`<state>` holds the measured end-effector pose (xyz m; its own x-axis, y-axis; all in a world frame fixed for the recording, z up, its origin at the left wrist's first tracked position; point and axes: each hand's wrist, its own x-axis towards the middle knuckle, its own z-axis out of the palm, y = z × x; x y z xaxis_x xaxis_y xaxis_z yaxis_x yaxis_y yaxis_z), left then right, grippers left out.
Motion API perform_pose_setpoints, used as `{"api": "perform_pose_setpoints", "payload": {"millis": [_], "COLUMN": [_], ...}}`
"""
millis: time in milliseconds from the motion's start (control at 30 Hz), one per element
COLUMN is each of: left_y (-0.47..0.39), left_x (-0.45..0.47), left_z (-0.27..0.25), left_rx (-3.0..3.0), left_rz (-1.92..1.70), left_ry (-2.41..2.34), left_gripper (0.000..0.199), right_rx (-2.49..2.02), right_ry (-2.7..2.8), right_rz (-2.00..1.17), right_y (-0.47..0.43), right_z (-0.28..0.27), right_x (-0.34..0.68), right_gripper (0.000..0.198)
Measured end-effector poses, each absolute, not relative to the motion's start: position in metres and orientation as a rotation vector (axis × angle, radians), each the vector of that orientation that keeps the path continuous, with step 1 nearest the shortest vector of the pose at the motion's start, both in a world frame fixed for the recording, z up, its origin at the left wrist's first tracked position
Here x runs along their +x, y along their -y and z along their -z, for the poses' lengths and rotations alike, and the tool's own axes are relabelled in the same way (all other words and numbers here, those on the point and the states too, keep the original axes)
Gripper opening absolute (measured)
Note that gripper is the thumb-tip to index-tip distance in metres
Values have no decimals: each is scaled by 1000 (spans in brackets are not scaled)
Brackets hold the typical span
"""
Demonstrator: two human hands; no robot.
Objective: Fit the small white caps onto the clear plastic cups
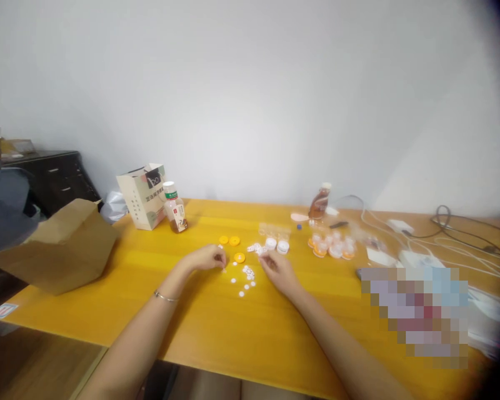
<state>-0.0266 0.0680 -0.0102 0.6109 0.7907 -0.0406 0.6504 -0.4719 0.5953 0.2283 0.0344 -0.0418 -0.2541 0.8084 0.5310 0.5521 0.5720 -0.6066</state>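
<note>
My left hand hovers low over the yellow-brown table with its fingers curled in a pinch; anything between the tips is too small to make out. Small white discs, several of them, lie scattered and overlapping between my hands. Close by my left hand are three orange-yellow round pieces. My right hand has its thumb and fingertips together at a group of white pieces; what they grip, if anything, is unclear. Just beyond it stand two white round containers.
Several clear-topped, orange-based containers sit to the right. A bottle of brown drink stands behind them. Cables and a white power strip cover the right end. At left are a labelled bottle, a paper bag and a brown bag.
</note>
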Motion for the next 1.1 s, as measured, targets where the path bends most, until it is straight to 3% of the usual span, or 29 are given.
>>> {"api": "perform_pose_setpoints", "payload": {"millis": [300,567,833,1100], "left_y": [-70,-68,-70,-79], "left_x": [-24,-23,-1,15], "left_z": [19,13,23,41], "left_rx": [2263,2274,2287,2208], "left_rz": [-302,-281,-766,-869], "left_ry": [-1118,-1131,-1280,-1336], "left_gripper": [13,17,16,13], "right_rx": [-1089,-1095,-912,-883], "right_ry": [2013,1865,2141,2299], "right_rz": [-347,-294,-282,-162], "right_y": [-47,-51,-49,-46], "right_z": [53,52,54,51], "right_x": [189,190,196,197], "right_gripper": [5,12,26,33]}}
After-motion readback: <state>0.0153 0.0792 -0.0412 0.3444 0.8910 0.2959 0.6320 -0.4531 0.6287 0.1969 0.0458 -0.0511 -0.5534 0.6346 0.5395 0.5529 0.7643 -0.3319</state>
